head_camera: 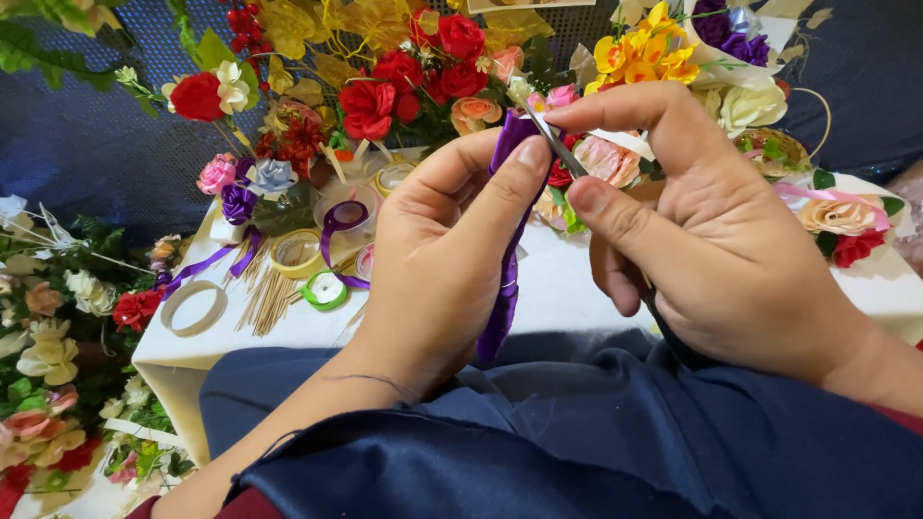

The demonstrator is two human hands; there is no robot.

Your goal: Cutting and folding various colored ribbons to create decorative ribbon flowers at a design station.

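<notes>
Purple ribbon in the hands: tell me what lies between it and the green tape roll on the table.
In the head view, the left hand lies between the purple ribbon and the green tape roll.

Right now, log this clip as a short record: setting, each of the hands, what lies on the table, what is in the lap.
setting: white table ringed by artificial flowers
left hand: pinches a folded purple ribbon at its top
right hand: holds a thin metal tool against the ribbon's top end
table items: tape rolls, a bundle of thin wooden sticks, a spool of purple ribbon
lap: dark blue cloth
</notes>
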